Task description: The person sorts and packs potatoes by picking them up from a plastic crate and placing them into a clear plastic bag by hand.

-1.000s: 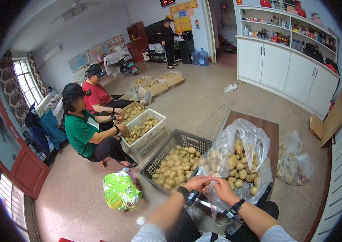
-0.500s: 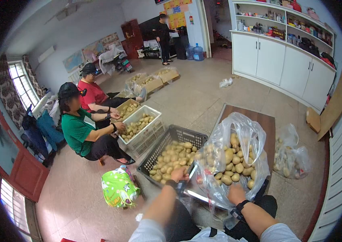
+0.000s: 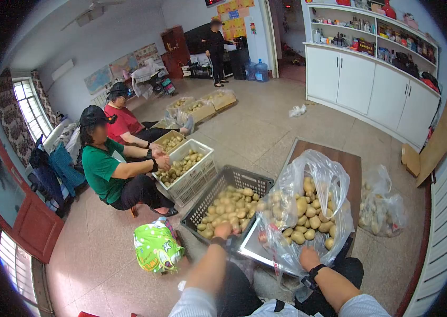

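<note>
Crate (image 3: 227, 205) left of potato bag (image 3: 312, 211), bag apparently on low table (image 3: 334, 150).

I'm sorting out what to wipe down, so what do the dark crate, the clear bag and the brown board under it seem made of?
Dark crate: likely matte molded plastic, given its regular perforations. Clear bag: thin, glossy plastic film, see-through and crinkled. Brown board: wood or wood-look laminate; the streaky brown surface leaves that open.

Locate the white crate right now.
Head view, left of centre: the white crate stands between the grey crate and the person in green.
</note>
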Tool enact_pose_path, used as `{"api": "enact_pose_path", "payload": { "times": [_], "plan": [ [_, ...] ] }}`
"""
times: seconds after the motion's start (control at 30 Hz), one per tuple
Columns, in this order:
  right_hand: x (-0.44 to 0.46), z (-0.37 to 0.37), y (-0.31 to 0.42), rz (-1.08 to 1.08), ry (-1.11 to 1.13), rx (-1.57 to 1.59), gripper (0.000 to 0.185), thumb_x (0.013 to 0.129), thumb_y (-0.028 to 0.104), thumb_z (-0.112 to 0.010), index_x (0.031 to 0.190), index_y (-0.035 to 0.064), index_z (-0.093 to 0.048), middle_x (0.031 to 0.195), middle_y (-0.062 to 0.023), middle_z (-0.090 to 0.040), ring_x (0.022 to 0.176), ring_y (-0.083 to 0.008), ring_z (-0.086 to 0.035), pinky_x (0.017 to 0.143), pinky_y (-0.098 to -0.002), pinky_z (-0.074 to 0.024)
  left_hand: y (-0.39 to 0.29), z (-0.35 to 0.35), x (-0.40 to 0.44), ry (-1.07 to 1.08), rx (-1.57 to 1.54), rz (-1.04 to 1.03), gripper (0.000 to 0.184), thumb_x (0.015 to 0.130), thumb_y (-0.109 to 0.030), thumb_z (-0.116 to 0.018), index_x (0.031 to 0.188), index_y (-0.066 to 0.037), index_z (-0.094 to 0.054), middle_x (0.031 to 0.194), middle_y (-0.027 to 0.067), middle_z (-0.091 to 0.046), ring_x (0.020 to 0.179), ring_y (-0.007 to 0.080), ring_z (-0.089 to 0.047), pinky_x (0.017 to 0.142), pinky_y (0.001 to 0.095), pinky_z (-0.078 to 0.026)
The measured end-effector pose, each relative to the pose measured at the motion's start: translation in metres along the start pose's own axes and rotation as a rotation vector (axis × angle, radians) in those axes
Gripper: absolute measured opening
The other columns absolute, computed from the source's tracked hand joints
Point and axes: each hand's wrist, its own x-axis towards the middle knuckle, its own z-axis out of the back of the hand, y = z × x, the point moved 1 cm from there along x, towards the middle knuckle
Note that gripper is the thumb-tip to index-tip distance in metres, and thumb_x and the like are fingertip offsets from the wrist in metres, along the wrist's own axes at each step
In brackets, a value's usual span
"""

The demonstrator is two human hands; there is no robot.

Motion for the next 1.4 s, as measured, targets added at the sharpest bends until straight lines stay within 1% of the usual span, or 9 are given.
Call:
{"api": "enact_pose_path", "payload": {
  "times": [0.1, 0.2, 0.37, 0.6, 0.9, 1.2, 1.3, 1.37, 1.4],
  "plan": [
    [0.008, -0.009, -0.004, 0.027, -0.071, 0.064, 0.025, 0.082, 0.012, -0.050, 0.104, -0.0002, -0.052, 0.089, -0.0263, -0.062, 0.081, -0.0426, -0.062, 0.074, -0.0503, -0.0495, 0.005, -0.001, -0.003, -0.035, 0.017, -0.010, 0.020, 0.074, -0.026, -0.058, 0.067, -0.008, -0.063, 0.076, 0.0128, -0.064, 0.069, 0.0321, -0.061, 0.058, 0.0436, -0.047],
    [0.010, -0.004, -0.004, 0.058, -0.082, 0.105, 0.028, 0.081, 0.015, -0.052, 0.105, 0.0009, -0.049, 0.080, -0.0255, -0.063, 0.076, -0.0423, -0.062, 0.071, -0.0507, -0.0490, 0.009, -0.006, -0.004, 0.041, 0.271, -0.071, 0.023, 0.077, -0.024, -0.056, 0.078, -0.007, -0.070, 0.085, 0.0157, -0.067, 0.077, 0.0313, -0.065, 0.064, 0.0419, -0.050],
    [0.008, 0.018, 0.007, -0.006, -0.013, 0.224, 0.034, 0.084, 0.023, -0.053, 0.108, 0.0009, -0.045, 0.083, -0.0272, -0.062, 0.079, -0.0444, -0.061, 0.071, -0.0519, -0.0481, -0.009, 0.013, -0.014, -0.006, 0.212, 0.109, 0.024, 0.070, -0.030, -0.065, 0.068, -0.006, -0.067, 0.075, 0.0154, -0.065, 0.072, 0.0327, -0.064, 0.061, 0.0428, -0.050],
    [0.008, 0.027, 0.011, -0.068, -0.046, 0.375, 0.038, 0.088, 0.034, -0.049, 0.109, 0.0021, -0.045, 0.086, -0.0312, -0.061, 0.082, -0.0481, -0.059, 0.075, -0.0545, -0.0456, -0.020, 0.030, -0.025, 0.000, 0.139, 0.146, 0.023, 0.072, -0.027, -0.063, 0.070, -0.004, -0.067, 0.078, 0.0163, -0.066, 0.074, 0.0336, -0.065, 0.061, 0.0429, -0.051],
    [0.004, 0.036, 0.016, -0.088, -0.036, 0.415, 0.039, 0.087, 0.035, -0.050, 0.108, 0.0019, -0.045, 0.089, -0.0338, -0.060, 0.086, -0.0506, -0.057, 0.078, -0.0557, -0.0439, -0.004, 0.017, -0.020, 0.016, 0.312, 0.049, 0.024, 0.077, -0.032, -0.057, 0.092, -0.016, -0.067, 0.079, 0.0101, -0.065, 0.077, 0.0303, -0.062, 0.064, 0.0434, -0.047],
    [0.008, 0.037, 0.015, -0.091, -0.023, 0.495, 0.045, 0.089, 0.033, -0.049, 0.117, -0.0031, -0.047, 0.101, -0.0316, -0.058, 0.096, -0.0468, -0.056, 0.083, -0.0490, -0.0440, -0.043, 0.048, -0.023, 0.153, 0.170, 0.268, 0.029, 0.076, -0.038, -0.059, 0.078, -0.011, -0.068, 0.084, 0.0125, -0.068, 0.079, 0.0308, -0.064, 0.062, 0.0437, -0.047],
    [0.017, 0.028, 0.011, 0.005, -0.125, 0.605, 0.042, 0.091, 0.031, -0.048, 0.115, -0.0035, -0.049, 0.103, -0.0298, -0.058, 0.098, -0.0443, -0.056, 0.085, -0.0452, -0.0435, -0.058, 0.047, -0.021, 0.122, 0.266, 0.137, 0.034, 0.075, -0.043, -0.060, 0.073, -0.010, -0.066, 0.086, 0.0110, -0.068, 0.078, 0.0305, -0.064, 0.061, 0.0432, -0.048],
    [0.026, 0.025, 0.012, 0.047, -0.202, 0.643, 0.040, 0.091, 0.030, -0.048, 0.114, -0.0031, -0.050, 0.103, -0.0284, -0.059, 0.097, -0.0422, -0.056, 0.085, -0.0434, -0.0434, -0.055, 0.027, -0.012, 0.018, 0.315, -0.287, 0.031, 0.078, -0.036, -0.065, 0.081, -0.005, -0.062, 0.079, 0.0119, -0.065, 0.075, 0.0239, -0.066, 0.060, 0.0372, -0.051],
    [0.029, 0.026, 0.013, 0.088, -0.279, 0.680, 0.038, 0.091, 0.028, -0.049, 0.113, -0.0027, -0.051, 0.103, -0.0270, -0.059, 0.097, -0.0401, -0.056, 0.085, -0.0416, -0.0432, -0.046, 0.002, -0.003, 0.018, 0.315, -0.287, 0.031, 0.078, -0.036, -0.065, 0.081, -0.005, -0.062, 0.079, 0.0119, -0.065, 0.075, 0.0239, -0.066, 0.060, 0.0372, -0.051]
  ]
}}
